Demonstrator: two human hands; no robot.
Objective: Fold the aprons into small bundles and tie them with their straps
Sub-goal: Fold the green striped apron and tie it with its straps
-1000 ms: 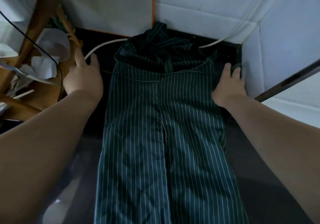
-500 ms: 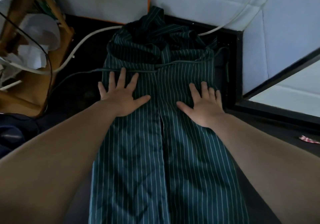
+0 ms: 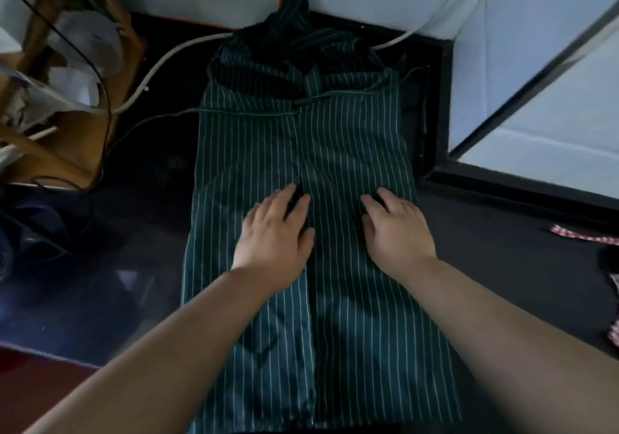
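A dark green apron [image 3: 254, 145] with thin white stripes lies lengthwise on the black table [image 3: 147, 172]. Its two side flaps are folded in and meet at a seam down the middle. The far end is bunched against the wall, and a thin strap [image 3: 157, 117] trails off to the left across the table. My left hand [image 3: 276, 232] rests flat on the left flap beside the seam. On the right flap, level with it, lies my right hand [image 3: 397, 229], palm down with fingers relaxed.
A wooden chair [image 3: 67, 145] with white papers stands at the left. A white cable [image 3: 160, 65] runs along the back by the wall. White panels [image 3: 542, 81] box in the right side. Red-checked cloth [image 3: 582, 237] lies at the right edge.
Both hands have come from the apron's far corners onto the cloth and slid toward me along the folded flaps, staying flat on either side of the seam.
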